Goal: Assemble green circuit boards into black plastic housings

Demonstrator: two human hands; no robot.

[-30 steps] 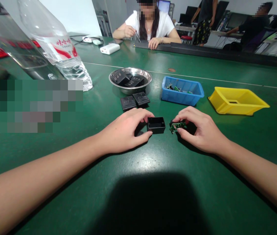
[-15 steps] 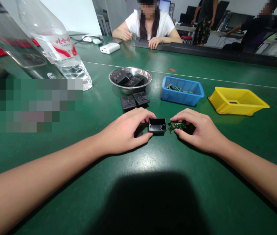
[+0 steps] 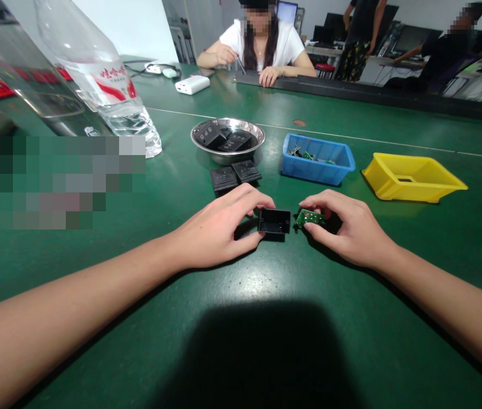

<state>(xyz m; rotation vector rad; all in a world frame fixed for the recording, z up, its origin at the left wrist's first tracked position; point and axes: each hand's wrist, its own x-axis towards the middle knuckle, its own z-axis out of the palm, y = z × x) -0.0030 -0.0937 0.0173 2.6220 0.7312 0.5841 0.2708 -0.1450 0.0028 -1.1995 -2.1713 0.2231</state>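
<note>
Between the thumb and fingers of my left hand (image 3: 224,230) is a small black plastic case (image 3: 274,221), its open side turned toward me. My right hand (image 3: 345,227) pinches a small green circuit board (image 3: 310,218) just right of the case, with a narrow gap between the two. Solder points show on the board's near face. Behind my left hand, two black plastic pieces (image 3: 236,175) lie side by side on the green table (image 3: 241,341).
A steel bowl (image 3: 259,142) holds several black cases. Circuit boards lie in a blue bin (image 3: 318,169); right of it stands a yellow bin (image 3: 415,190). Water bottles (image 3: 111,85) stand at left. Across the table sits a person (image 3: 228,45), near a white power bank (image 3: 192,85).
The case has tipped, lifting slightly so its opening faces me more. The circuit board has turned, showing more of its soldered face. Both hands have barely shifted.
</note>
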